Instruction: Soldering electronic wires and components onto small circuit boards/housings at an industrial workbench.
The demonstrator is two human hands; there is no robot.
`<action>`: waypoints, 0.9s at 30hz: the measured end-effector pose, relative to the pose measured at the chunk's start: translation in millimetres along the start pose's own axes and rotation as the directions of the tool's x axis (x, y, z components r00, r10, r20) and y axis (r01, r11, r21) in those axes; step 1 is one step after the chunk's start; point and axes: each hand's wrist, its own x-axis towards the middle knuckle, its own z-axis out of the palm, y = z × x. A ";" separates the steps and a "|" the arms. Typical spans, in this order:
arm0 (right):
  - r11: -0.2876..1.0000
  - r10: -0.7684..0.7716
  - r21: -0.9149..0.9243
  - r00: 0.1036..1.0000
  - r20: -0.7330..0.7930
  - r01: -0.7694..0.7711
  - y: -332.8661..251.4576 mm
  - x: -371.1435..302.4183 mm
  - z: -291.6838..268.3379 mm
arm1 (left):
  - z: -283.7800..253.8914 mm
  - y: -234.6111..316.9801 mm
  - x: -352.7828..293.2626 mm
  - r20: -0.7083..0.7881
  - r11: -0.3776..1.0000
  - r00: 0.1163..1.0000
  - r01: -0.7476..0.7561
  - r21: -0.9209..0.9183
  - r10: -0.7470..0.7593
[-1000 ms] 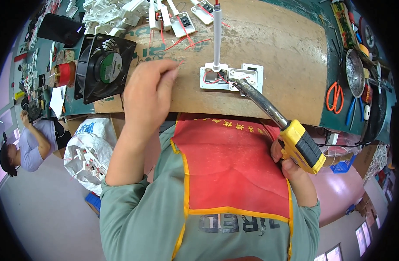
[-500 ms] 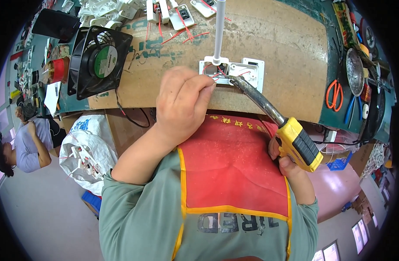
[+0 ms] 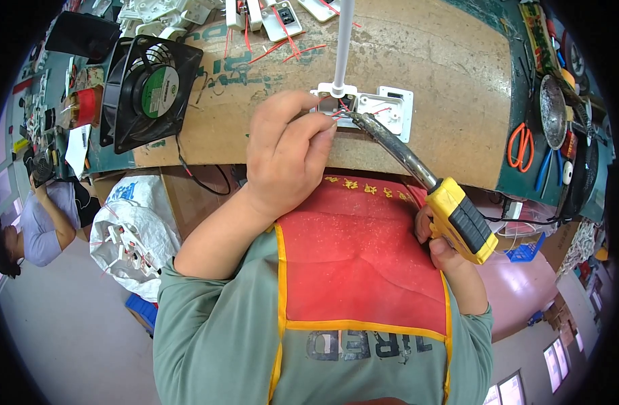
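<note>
A white plastic housing (image 3: 402, 121) lies on the bench in front of me, with a black part and thin red wires (image 3: 340, 113) inside its left section. My left hand (image 3: 288, 148) is at the housing's left side, thumb and forefinger pinched at a red wire's end; the exact contact is partly hidden by the fingers. In my right hand (image 3: 443, 244) is a yellow-and-black soldering gun (image 3: 461, 219), its handle closed in the fingers. The gun's dark metal barrel slants up to the left, and its tip is among the wires in the left section.
A white rod (image 3: 344, 50) rises from the housing. At left stands a black fan (image 3: 154, 94); white housings with red wires (image 3: 281, 23) lie at the back. Orange-handled scissors (image 3: 521, 146), blue-handled pliers (image 3: 544, 169) and a metal dish (image 3: 552, 111) lie right. Another person (image 3: 43, 219) is far left.
The soldering gun's tip has shifted slightly left and up over the wires. My left hand's upper fingers have lifted and spread a little, while its pinch stays beside the housing.
</note>
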 end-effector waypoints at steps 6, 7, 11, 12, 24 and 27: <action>1.000 0.016 -0.003 1.000 0.003 -0.016 -0.8 0.5 0.4 | 2.2 -2.9 -1.0 -0.043 0.999 0.998 -0.043 -0.027 0.041; 1.000 0.015 -0.003 1.000 0.004 -0.015 -2.0 0.8 0.7 | 2.3 -2.1 -0.5 -0.046 0.999 0.998 -0.049 -0.014 0.048; 0.999 0.031 -0.033 0.999 0.014 -0.031 -0.9 -0.9 -2.0 | 3.6 -2.7 -0.9 -0.052 0.998 0.997 -0.058 -0.006 0.058; 0.998 0.041 -0.054 0.999 0.017 -0.040 0.0 -2.2 -2.5 | 3.7 -2.7 -0.4 -0.051 0.998 0.997 -0.059 -0.008 0.058; 0.991 0.036 -0.130 0.999 0.014 -0.034 -0.2 -4.6 -0.1 | 3.5 -2.6 0.4 -0.043 0.998 0.998 -0.057 -0.009 0.056; 1.000 0.015 0.003 1.000 -0.015 -0.015 -2.9 -0.6 2.9 | 3.7 -3.3 0.0 -0.045 0.998 0.997 -0.060 -0.020 0.059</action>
